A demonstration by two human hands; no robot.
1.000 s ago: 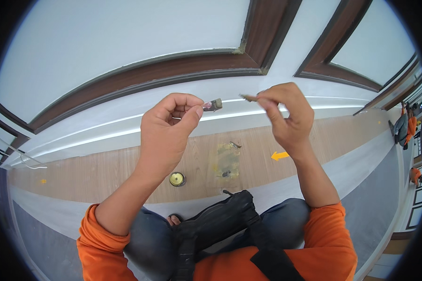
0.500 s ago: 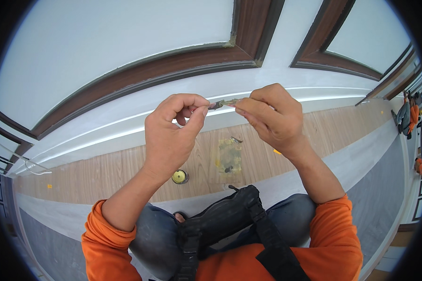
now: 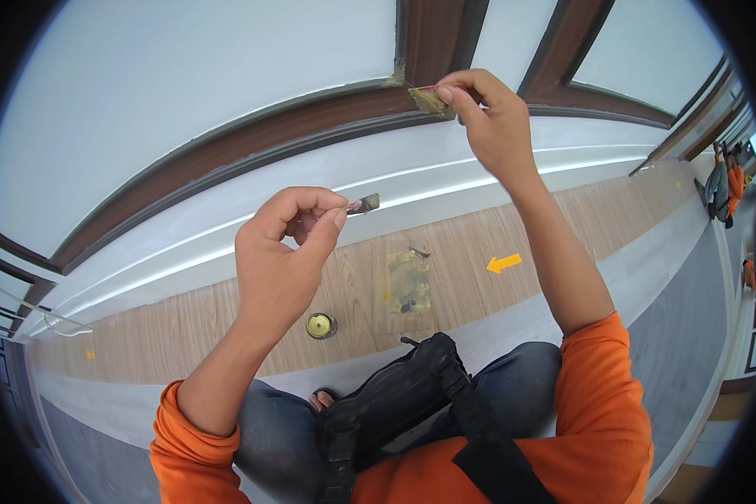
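Observation:
My right hand (image 3: 497, 126) reaches up to the lower right corner of a brown wall moulding (image 3: 311, 122). Its fingers pinch a small flat scraper (image 3: 431, 102), red along one edge and smeared with olive-coloured putty. The scraper overlaps the moulding in view; whether it touches is hard to tell. Similar putty (image 3: 396, 77) sits on the inner corner of the moulding. Lower down, in front of the white skirting, my left hand (image 3: 279, 244) pinches a thin dark strip-like blade (image 3: 366, 203) with putty on its tip.
On the wood-look floor lie a putty-stained sheet (image 3: 408, 281) with a small dark piece at its top, and a small round tin (image 3: 321, 325) with yellow-green contents. An orange arrow sticker (image 3: 504, 264) is to the right. A black bag (image 3: 403, 382) rests across my lap. People (image 3: 725, 189) are far right.
My hands have come apart. The right one has risen with the scraper to the moulding corner; the left has moved slightly down and left with its blade.

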